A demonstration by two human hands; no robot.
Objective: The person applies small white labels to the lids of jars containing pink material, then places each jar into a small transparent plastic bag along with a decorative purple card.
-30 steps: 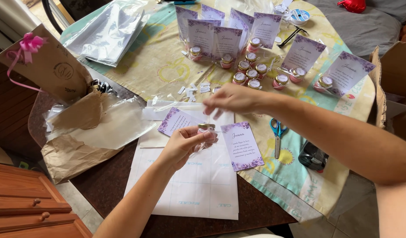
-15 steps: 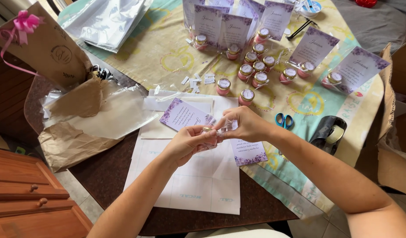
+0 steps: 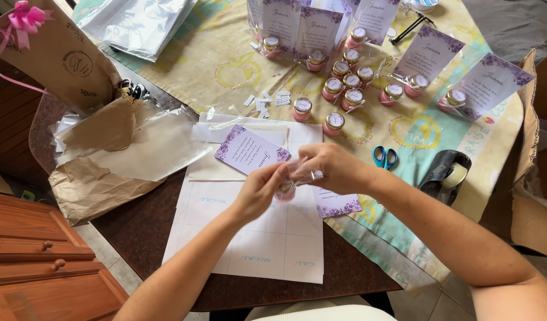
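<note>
The small pink jar [image 3: 285, 190] sat upright between both hands above the white sheet [image 3: 255, 238], the left hand [image 3: 258, 193] pinching it from the left while the right hand [image 3: 330, 168] gripped its clear wrap [image 3: 303, 172] from above-right.

A tall brown paper bag [image 3: 65, 59] with a round emblem and a pink ribbon bow stands at the table's [image 3: 136, 238] left edge. Beside it lies a crumpled brown paper wrapping [image 3: 95, 178] under clear film. White cards with purple floral borders [image 3: 431, 53] stand in clear sleeves along the far edge, behind small pink jars with round lid labels [image 3: 334, 122]. One such card [image 3: 251, 151] lies flat mid-table; another [image 3: 337, 205] lies under the right hand [image 3: 333, 168]. A white sticker sheet [image 3: 255, 238] reaches the near edge.
</note>
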